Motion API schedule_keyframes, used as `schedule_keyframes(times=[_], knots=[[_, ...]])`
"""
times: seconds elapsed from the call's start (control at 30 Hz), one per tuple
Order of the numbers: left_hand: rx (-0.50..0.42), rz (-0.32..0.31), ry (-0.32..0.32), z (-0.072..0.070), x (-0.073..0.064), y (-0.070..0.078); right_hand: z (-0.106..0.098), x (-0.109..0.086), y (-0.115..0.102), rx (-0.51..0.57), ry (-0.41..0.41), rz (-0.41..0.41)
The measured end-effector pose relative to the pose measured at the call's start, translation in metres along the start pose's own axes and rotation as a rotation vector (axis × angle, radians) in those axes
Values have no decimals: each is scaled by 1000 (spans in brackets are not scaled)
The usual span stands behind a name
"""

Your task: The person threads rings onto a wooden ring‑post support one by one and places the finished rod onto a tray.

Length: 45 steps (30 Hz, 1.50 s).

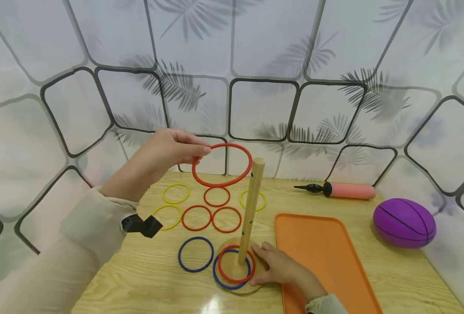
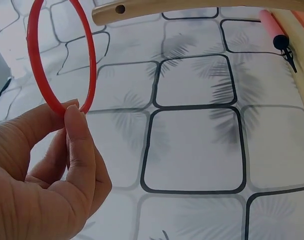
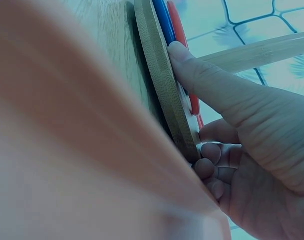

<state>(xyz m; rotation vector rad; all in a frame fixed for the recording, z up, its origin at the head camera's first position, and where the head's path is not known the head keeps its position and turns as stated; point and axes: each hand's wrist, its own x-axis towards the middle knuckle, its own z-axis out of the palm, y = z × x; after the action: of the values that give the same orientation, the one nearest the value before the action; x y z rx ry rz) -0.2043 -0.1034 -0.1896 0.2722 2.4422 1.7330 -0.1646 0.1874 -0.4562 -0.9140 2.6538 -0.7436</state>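
Observation:
In the head view my left hand pinches a red ring between thumb and fingers, raised beside the top of a wooden post. The left wrist view shows the thumb and fingertips meeting on the ring's edge. The post rises from a round wooden base. Around its foot lie a blue ring and, overlapping it, another red ring. My right hand holds the base's right edge, with the thumb on top and the other fingers curled at the rim.
On the table lie a blue ring, three red rings and three yellow rings. An orange tray is right of the base. Beyond it are a pink hand pump and a purple ball. A patterned curtain stands behind.

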Motion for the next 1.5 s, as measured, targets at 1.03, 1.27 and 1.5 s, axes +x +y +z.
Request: schedule_keyframes(times=[1.03,1.27,1.5], knots=[[-80,-3,-117,55,22,-14,3,2,6,0,-21,47],[-52,-32,-115,68,23,-40,2,2,5,-11,-15,40],[-65,-68,-118,85,24,-75,1,2,4,3,-20,44]])
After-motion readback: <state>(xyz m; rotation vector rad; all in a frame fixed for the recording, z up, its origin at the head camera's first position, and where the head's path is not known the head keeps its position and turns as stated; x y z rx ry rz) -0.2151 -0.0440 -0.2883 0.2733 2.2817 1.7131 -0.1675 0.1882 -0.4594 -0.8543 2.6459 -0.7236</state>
